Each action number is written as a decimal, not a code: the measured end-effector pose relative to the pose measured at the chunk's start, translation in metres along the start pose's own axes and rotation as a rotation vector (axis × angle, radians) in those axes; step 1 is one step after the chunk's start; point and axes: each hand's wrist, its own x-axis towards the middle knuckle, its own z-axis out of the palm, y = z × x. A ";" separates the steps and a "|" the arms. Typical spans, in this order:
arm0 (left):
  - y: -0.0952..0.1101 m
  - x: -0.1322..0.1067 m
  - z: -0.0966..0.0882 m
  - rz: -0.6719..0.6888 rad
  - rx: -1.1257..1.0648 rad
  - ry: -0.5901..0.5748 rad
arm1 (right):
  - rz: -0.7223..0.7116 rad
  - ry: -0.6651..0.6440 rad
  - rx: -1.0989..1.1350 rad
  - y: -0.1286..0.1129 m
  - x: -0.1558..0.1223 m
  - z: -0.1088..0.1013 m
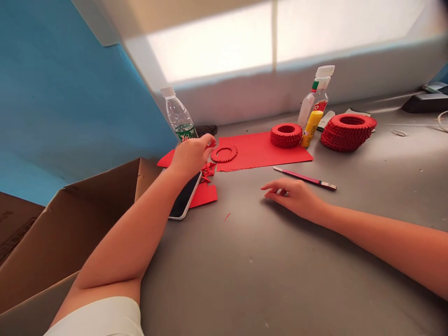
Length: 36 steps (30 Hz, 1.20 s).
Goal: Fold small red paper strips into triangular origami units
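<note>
The right hand point(290, 197) lies open, its fingers point(275, 189) loosely spread on the grey table point(245, 261) just short of a pink craft knife point(304, 178). The left hand point(191, 157) curls above folded red paper pieces point(209, 169), a pinch impossible to confirm, beside a flat paper ring point(224, 153), light and crushable, best lifted by its rim.

The left hand point(192, 156) sits near the middle of the frame, knuckles up and fingers curled downward, with the left forearm point(129, 228) slanting up from the lower left. The right hand point(292, 198) lies farther right, palm down, fingers loosely extended toward the left, and the right forearm point(381, 242) enters from the right edge.
</note>
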 end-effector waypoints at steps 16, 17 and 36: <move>0.024 -0.020 -0.027 0.056 0.179 -0.981 | -0.056 -0.057 -0.093 0.002 0.001 0.000; 0.025 -0.021 -0.025 0.064 0.191 -0.976 | -0.058 -0.058 -0.094 0.002 0.001 0.000; 0.024 -0.020 -0.042 0.077 0.147 -1.020 | -0.407 -0.076 -0.288 -0.013 0.004 0.026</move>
